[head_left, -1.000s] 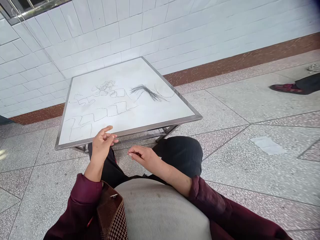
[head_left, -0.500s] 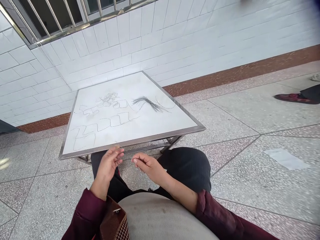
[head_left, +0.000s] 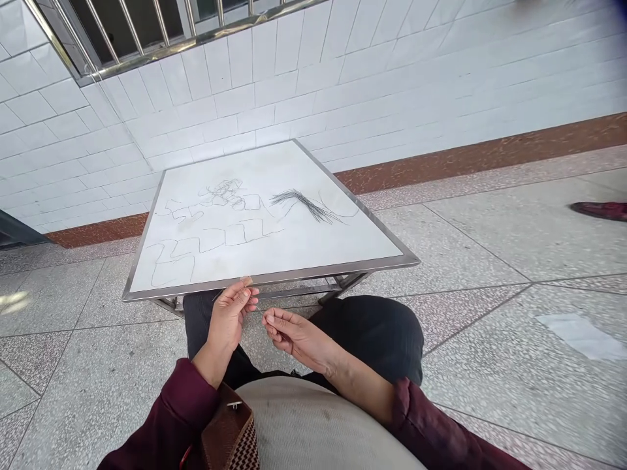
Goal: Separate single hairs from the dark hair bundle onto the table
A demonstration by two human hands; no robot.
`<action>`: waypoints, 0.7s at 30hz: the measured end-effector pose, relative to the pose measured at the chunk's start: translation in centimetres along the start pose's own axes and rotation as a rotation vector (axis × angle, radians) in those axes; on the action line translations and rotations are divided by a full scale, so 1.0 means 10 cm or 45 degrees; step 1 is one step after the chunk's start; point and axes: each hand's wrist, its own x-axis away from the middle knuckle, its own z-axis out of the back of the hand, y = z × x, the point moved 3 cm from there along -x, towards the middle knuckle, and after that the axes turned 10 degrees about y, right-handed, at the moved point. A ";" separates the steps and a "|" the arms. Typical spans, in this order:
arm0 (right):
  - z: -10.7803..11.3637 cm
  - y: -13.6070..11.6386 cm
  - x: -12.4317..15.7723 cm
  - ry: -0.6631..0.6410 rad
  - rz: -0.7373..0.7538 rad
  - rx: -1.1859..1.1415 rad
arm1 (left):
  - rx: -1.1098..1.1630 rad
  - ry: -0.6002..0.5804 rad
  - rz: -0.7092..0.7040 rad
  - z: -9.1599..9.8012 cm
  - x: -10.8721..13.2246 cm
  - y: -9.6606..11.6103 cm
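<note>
A thin wire [head_left: 259, 309] is crossing the gap between the fingers, left hand [head_left: 231, 313] and right hand [head_left: 296, 336] both pinching it, while the table [head_left: 313, 251] is standing just beyond, wire tangle [head_left: 226, 191] lying farther past the left fingers, wire bundle [head_left: 306, 203] lying past the right ones.

Front-right of the white, metal-framed tabletop [head_left: 323, 245] is pretty free, but a thin dark wire bundle [head_left: 307, 205] blocks further back.

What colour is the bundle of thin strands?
The bundle of thin strands is blackish, clearest in head view.
</note>
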 end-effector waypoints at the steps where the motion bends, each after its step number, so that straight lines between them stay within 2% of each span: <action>1: -0.01 0.00 0.00 0.016 0.056 0.083 | -0.027 0.028 -0.025 0.01 0.00 0.00; 5: 0.00 -0.03 0.01 0.088 0.355 0.512 | -0.139 0.068 -0.083 0.02 0.02 0.01; 9: 0.02 -0.09 0.02 0.192 0.602 0.850 | -0.272 -0.012 -0.079 0.01 0.05 0.00; 12: 0.00 -0.13 0.04 0.207 0.682 0.930 | -0.349 -0.056 -0.107 0.01 0.06 0.00; 21: -0.04 -0.17 0.09 0.203 0.907 1.088 | -0.556 -0.016 -0.169 0.01 0.09 0.03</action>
